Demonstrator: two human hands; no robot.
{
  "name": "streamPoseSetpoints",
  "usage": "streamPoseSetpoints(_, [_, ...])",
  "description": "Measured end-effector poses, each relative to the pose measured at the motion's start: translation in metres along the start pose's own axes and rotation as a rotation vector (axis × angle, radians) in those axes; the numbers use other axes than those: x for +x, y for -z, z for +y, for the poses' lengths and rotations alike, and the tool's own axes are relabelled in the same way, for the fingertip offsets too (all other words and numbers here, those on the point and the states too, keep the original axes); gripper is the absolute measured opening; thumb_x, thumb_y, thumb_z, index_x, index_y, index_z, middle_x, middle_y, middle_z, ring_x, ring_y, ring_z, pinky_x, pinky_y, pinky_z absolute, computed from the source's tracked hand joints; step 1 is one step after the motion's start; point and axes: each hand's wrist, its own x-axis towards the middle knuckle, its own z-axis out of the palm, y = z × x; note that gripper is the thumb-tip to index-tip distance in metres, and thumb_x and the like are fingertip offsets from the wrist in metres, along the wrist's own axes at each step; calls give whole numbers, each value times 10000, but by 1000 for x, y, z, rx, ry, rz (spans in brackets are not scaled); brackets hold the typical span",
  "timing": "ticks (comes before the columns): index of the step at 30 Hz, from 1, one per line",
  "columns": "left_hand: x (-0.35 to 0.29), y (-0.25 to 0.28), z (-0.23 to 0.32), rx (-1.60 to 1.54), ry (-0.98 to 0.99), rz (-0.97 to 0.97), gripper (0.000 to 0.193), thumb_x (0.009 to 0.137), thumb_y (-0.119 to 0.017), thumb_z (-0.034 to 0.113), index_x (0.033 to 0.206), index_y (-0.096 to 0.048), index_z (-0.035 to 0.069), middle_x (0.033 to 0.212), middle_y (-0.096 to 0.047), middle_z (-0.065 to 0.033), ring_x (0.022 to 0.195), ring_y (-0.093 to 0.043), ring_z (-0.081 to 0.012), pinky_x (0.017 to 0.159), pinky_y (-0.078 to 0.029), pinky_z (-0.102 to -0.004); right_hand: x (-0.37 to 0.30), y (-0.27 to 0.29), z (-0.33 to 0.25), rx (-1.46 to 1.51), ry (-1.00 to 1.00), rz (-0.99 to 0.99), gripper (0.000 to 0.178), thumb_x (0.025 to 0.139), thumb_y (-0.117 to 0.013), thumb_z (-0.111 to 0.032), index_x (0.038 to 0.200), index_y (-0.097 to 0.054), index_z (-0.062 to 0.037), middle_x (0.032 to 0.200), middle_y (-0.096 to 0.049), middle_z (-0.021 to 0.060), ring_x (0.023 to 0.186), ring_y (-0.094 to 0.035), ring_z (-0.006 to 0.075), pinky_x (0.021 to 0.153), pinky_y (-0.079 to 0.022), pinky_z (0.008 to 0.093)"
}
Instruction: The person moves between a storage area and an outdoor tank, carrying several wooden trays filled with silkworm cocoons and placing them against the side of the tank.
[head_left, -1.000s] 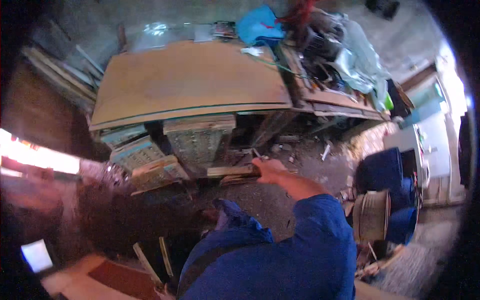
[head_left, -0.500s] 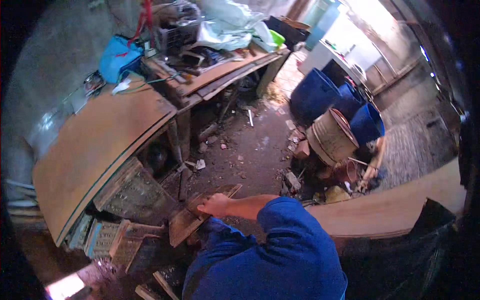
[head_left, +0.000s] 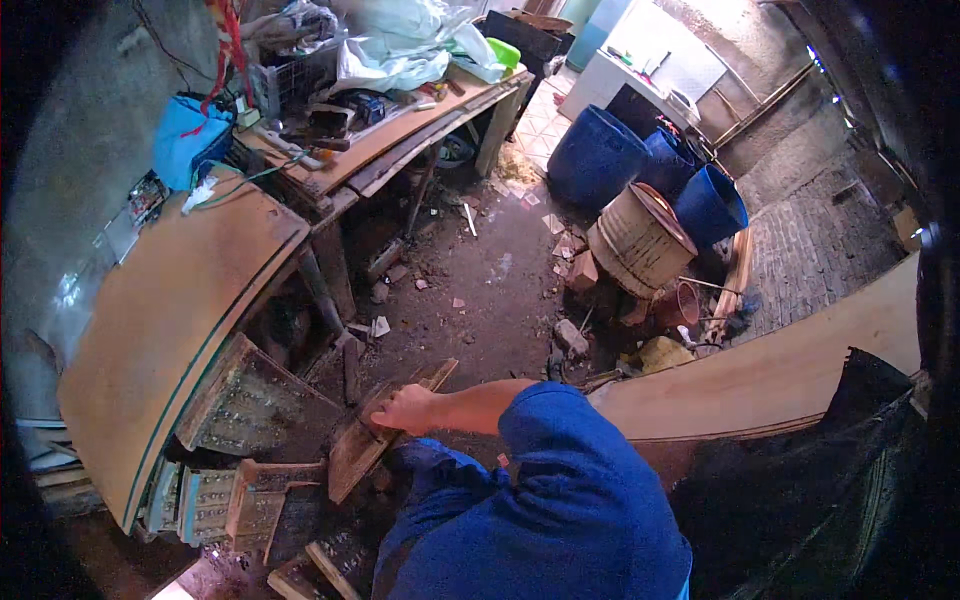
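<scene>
My right hand [head_left: 402, 408], at the end of a bare forearm from a blue sleeve, is closed on a worn wooden board [head_left: 352, 462]. The board lies tilted in front of my knees, one part showing below the hand and another beyond it. Beside it on the left stand a panel with a speckled, studded face [head_left: 250, 405] and several wooden frames [head_left: 255, 495]. Blue cloth covers my body and leg, and my left hand does not show.
A brown tabletop sheet [head_left: 180, 300] stretches along the left, beside a cluttered workbench [head_left: 350, 160]. Blue barrels [head_left: 595, 158] and a beige drum [head_left: 640, 240] stand at the far right. Rubble [head_left: 570, 338] dots the dirt floor. A long pale plank [head_left: 760, 380] lies at right.
The whole view has shifted, so the bench and barrels sit farther left and slightly higher in the picture. My right hand keeps its grip on the wooden board.
</scene>
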Motion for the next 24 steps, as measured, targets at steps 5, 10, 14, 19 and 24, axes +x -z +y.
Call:
streamPoseSetpoints(5, [2,9,0,-5,9,1,402,822,-589,148,1191,-497,16,1065,-543,-156,985,-532,-272,910,-435,-362,1,5,-5,-64,53,-72,436,744,-665,-180,1141,-490,-132,960,-641,147,871,-656,336,621,-534,448])
streamPoseSetpoints(10, [-2,20,-1,-13,28,5,393,829,-582,146,1191,-497,18,1065,-543,-155,977,-536,-270,904,-440,-357,9,15,-19,49,-4,-56,455,735,-659,-189,1153,-497,-111,849,-659,146,780,-663,358,596,-531,478])
streamPoseSetpoints(14, [-7,32,-9,-24,59,30,386,834,-576,144,1192,-497,20,1064,-544,-154,970,-540,-269,900,-444,-353,45,-4,-21,180,-41,-28,428,744,-639,-175,1143,-505,-95,850,-660,163,788,-659,370,605,-526,494])
streamPoseSetpoints(19, [-33,81,-40,-33,178,121,378,841,-569,141,1192,-497,22,1064,-544,-152,962,-545,-267,894,-449,-348,42,22,-25,114,-78,-48,411,750,-618,-156,1144,-512,-103,853,-660,184,800,-656,382,619,-519,501])
streamPoseSetpoints(24, [-108,161,-84,-78,395,315,369,848,-562,139,1193,-498,25,1064,-545,-151,953,-550,-265,888,-454,-343,56,47,-34,141,-46,-23,433,751,-631,-239,1137,-499,-96,805,-662,184,785,-651,391,664,-509,516])
